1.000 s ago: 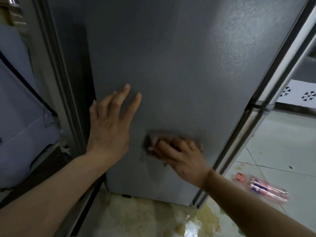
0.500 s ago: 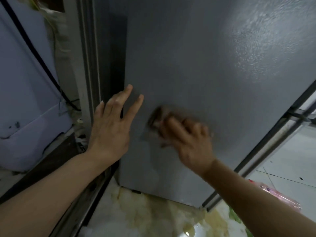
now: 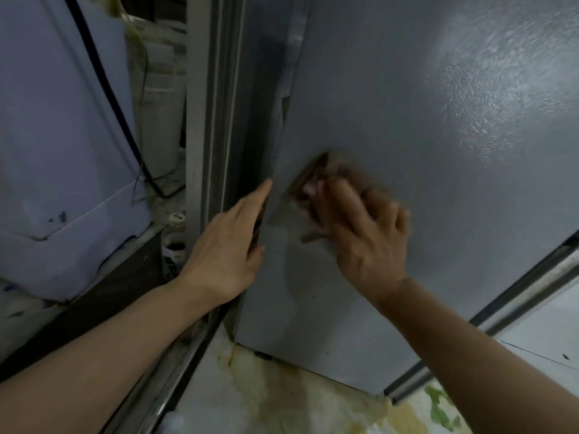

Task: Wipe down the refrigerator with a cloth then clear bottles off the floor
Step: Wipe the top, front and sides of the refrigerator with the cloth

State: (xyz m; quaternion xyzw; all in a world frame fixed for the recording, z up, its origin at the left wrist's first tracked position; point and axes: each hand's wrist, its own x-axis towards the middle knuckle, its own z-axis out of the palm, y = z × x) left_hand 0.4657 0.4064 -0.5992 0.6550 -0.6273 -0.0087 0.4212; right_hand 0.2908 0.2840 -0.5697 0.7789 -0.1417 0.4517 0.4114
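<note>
Grey refrigerator [image 3: 407, 120] side panel under wipe; right hand [image 3: 366, 242] presses brownish cloth [image 3: 316, 180] flat, fingers spread over it for pressure; left hand [image 3: 228, 245] open, edge-on at panel's corner, likely bracing; no bottles clearly visible on floor [image 3: 282, 402].

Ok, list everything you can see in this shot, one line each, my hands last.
refrigerator: one, grey, fills the centre and right
cloth: one, brownish, pressed to the refrigerator side under the right hand
cable: one, black, hanging along the wall on the left
bottle: one, white cap, dark contents, on the ledge left of the refrigerator
floor: stained yellowish, bottom centre
left hand: open, at the refrigerator's rear edge
right hand: flat on the cloth
</note>
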